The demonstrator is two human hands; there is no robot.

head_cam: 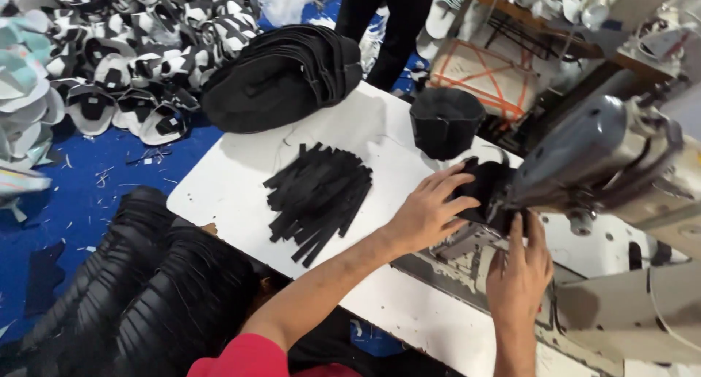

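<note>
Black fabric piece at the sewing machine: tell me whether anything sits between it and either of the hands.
Nothing visible does. The left hand lies flat on the black fabric piece, and the right hand touches its near edge with the fingertips, under the sewing machine head. The strip pile lies apart, to the left.
</note>
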